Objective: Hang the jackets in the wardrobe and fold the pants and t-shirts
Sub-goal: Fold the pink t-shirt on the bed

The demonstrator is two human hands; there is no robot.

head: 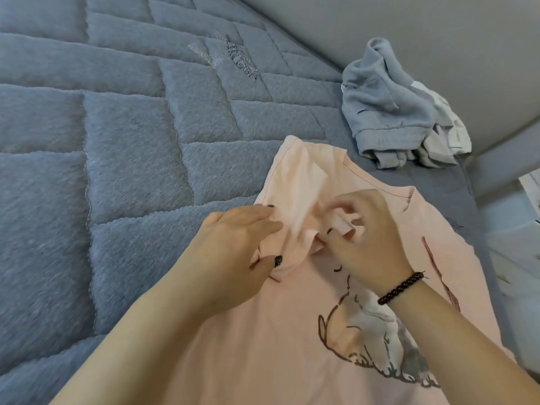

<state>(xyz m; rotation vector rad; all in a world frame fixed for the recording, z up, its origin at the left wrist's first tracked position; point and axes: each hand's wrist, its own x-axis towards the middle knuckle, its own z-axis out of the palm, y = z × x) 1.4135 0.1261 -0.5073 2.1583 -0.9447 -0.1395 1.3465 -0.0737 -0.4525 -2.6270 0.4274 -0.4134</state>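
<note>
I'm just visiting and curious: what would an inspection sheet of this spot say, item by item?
Surface: a bed with a grey-blue quilted cover.
Job's things: a pink t-shirt with an animal print lies spread on the bed, bunched near its top; a crumpled grey garment lies beyond it, apart from it.
Clutter: a white cloth partly under the grey garment.
Hands: the left hand rests on the t-shirt, thumb curled on the fabric; the right hand pinches a fold of it and wears a dark braided bracelet.
Cables: nothing seen.
Surroundings: a pale wall behind the bed; white furniture at the right edge, unclear.
</note>
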